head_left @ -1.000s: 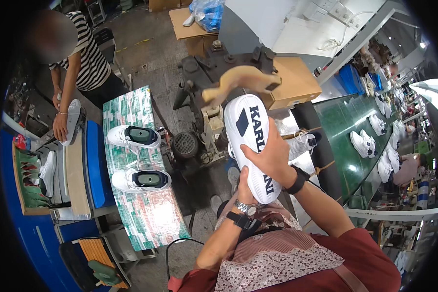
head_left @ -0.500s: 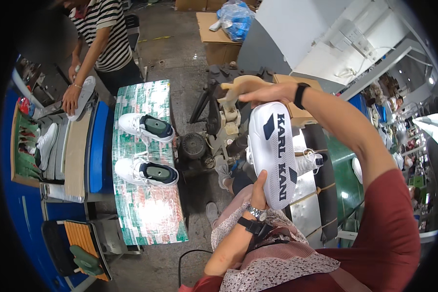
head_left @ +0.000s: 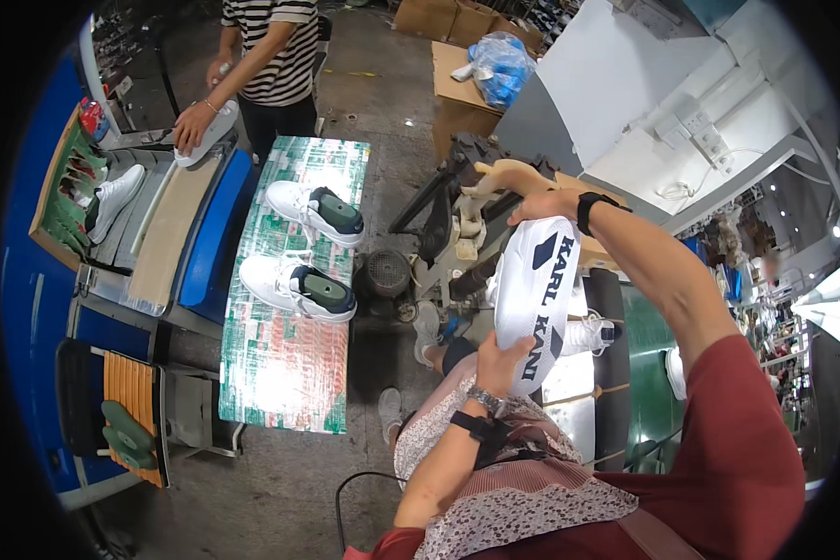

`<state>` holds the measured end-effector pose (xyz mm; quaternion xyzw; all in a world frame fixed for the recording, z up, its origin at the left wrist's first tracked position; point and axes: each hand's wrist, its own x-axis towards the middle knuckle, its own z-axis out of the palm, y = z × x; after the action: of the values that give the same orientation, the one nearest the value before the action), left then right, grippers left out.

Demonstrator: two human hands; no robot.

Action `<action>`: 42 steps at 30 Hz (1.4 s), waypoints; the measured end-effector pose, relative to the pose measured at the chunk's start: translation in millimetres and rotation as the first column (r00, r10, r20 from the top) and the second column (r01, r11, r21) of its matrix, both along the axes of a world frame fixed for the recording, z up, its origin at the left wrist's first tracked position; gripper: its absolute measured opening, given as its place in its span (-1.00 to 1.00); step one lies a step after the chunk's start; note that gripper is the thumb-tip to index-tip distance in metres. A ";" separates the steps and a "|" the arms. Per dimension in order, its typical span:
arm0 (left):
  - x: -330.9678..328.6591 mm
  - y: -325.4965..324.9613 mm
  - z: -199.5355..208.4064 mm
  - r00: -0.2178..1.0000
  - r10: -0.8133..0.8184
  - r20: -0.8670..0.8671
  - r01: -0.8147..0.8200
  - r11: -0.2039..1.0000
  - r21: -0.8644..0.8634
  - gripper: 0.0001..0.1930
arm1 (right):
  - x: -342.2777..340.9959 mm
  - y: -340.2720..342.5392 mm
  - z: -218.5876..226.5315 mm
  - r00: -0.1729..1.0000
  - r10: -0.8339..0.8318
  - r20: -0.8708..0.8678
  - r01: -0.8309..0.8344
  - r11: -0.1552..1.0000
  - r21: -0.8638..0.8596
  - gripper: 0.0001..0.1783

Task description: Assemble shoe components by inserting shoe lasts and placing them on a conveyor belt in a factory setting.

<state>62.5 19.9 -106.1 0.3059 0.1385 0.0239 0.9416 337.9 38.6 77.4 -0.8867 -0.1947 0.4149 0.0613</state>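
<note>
A white sneaker (head_left: pixel 525 299) is held up in front of me, its patterned sole with dark lettering turned partly toward the right. Around its lower end my left hand (head_left: pixel 506 362) is closed, thumb lying along the side. My right hand (head_left: pixel 543 207) curls over the sneaker's upper end, its fingertips partly hidden behind it. Just beyond that hand is a curved beige machine part (head_left: pixel 513 175). Behind the held sneaker, another white shoe (head_left: pixel 588 334) shows on a bright metal surface.
To the left, two white sneakers (head_left: pixel 299 287) with green insoles lie on a table wrapped in green-and-white film (head_left: pixel 280 373). A co-worker in a striped shirt (head_left: pixel 275 56) handles a shoe at the far left bench. A motor (head_left: pixel 383 273) and a stool with green insoles (head_left: pixel 135 411) stand nearby.
The view has swung left, so the surroundings sit further right. The held sneaker has tilted, showing more of its side. My right hand's fingers have bent over its upper end.
</note>
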 end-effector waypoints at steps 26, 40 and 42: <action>-286.6 95.8 -54.9 0.912 0.047 -0.408 0.409 -0.003 0.913 -0.29 | -271.7 -187.3 -89.7 0.739 -0.111 -0.664 0.618 -0.279 0.735 0.08; 22.9 -71.4 9.4 0.956 -0.282 -0.086 -0.086 -0.545 0.834 -0.11 | -590.2 -415.3 -198.6 -0.200 -0.750 -0.630 0.358 -0.655 0.666 0.22; 86.8 -103.1 10.2 0.959 -0.280 -0.034 -0.147 -0.597 0.788 -0.11 | -597.9 -428.7 -212.8 -0.327 -0.804 -0.496 0.350 -0.591 0.727 0.30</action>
<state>149.3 -83.2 -95.9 0.9785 -0.0978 0.0977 0.1532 -260.1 -390.1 -135.4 -0.5603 0.4130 -0.2055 0.6879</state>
